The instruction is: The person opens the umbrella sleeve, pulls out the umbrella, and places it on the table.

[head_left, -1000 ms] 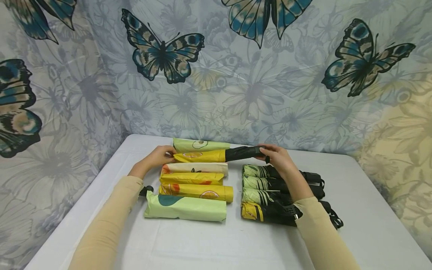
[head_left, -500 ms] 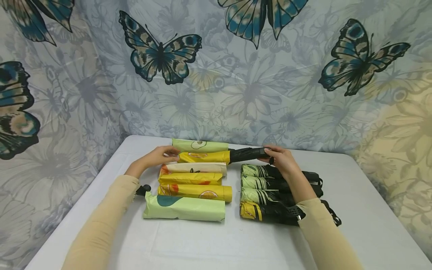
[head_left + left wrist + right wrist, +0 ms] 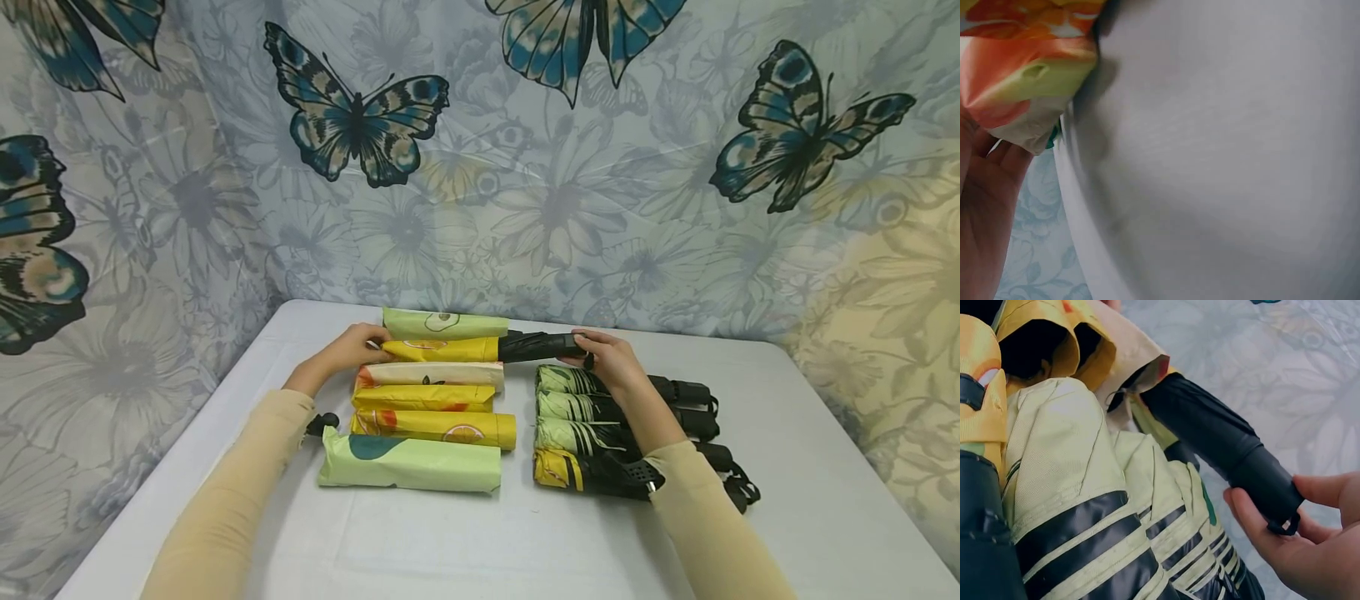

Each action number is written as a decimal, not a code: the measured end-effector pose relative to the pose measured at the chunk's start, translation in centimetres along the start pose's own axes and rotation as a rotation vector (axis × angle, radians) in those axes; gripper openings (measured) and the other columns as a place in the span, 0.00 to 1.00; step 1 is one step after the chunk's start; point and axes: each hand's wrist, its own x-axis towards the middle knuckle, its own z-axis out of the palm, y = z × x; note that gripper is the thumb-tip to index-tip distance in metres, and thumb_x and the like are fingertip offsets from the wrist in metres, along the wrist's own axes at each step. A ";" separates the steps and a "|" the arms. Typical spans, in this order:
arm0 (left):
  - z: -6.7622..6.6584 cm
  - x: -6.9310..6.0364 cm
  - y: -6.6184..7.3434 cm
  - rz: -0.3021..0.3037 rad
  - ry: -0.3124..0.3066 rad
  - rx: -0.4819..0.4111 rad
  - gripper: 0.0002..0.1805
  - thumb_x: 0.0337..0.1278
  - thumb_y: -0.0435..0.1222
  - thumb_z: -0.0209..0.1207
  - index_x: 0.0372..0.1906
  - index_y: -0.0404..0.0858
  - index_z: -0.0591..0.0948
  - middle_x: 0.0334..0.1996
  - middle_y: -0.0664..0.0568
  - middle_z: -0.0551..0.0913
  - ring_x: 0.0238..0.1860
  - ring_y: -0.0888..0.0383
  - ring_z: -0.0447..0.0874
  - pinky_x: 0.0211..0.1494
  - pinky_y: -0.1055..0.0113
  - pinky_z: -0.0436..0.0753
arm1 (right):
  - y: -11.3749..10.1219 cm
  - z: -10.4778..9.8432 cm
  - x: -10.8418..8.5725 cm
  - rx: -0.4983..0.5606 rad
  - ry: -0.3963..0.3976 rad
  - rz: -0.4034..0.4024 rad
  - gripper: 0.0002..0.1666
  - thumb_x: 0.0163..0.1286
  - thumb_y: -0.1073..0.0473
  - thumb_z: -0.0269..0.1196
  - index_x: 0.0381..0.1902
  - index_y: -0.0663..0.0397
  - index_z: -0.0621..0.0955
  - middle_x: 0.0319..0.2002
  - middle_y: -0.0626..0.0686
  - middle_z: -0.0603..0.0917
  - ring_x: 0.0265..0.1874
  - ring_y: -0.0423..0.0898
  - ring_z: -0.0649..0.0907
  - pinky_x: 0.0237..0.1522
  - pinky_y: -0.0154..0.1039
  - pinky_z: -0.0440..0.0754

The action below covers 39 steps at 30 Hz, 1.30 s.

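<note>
A folded black umbrella (image 3: 534,347) lies level at the back of the table, its left part inside a yellow sleeve (image 3: 450,351) printed with orange slices. My right hand (image 3: 617,360) grips the umbrella's black handle end; in the right wrist view thumb and fingers close around the handle (image 3: 1266,484) beside its small loop. At the far left, my left hand (image 3: 347,348) pinches the sleeve's closed end. In the left wrist view the fingers go behind a peach-and-green patterned sleeve (image 3: 1029,81), so their tips are hidden there.
In front lie several sleeves: a cream one (image 3: 435,375), yellow ones (image 3: 435,427) and a light green one (image 3: 420,463). An avocado-print sleeve (image 3: 468,323) lies behind. Several folded umbrellas (image 3: 570,407) lie in a row under my right forearm. A patterned cloth (image 3: 480,208) hangs behind the white table (image 3: 420,542).
Umbrella and sleeve shifted a little right, then back left together, with my right hand following. My left fingers, looser half a second ago, are now back on the sleeve's end.
</note>
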 end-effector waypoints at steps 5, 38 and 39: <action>0.3 0.0 -0.1 0.011 0.023 -0.003 0.03 0.59 0.32 0.64 0.34 0.35 0.83 0.39 0.44 0.85 0.48 0.45 0.84 0.53 0.55 0.85 | 0.2 -0.4 0.0 -0.036 -0.003 0.012 0.33 0.77 0.59 0.52 0.75 0.63 0.58 0.77 0.63 0.52 0.47 0.39 0.82 0.71 0.47 0.71; 0.4 0.1 0.7 0.030 0.008 0.000 0.03 0.59 0.29 0.63 0.31 0.37 0.81 0.36 0.44 0.84 0.47 0.45 0.85 0.55 0.50 0.83 | 0.2 -3.7 -0.6 0.145 0.021 0.018 0.33 0.77 0.60 0.52 0.75 0.60 0.58 0.78 0.61 0.45 0.76 0.58 0.57 0.69 0.44 0.71; 0.4 0.1 0.6 0.020 0.011 0.001 0.03 0.59 0.29 0.64 0.31 0.36 0.81 0.35 0.44 0.84 0.46 0.45 0.85 0.55 0.51 0.83 | 0.3 -4.0 -0.7 0.141 0.029 0.013 0.34 0.77 0.60 0.52 0.75 0.61 0.57 0.78 0.62 0.46 0.75 0.57 0.59 0.70 0.44 0.71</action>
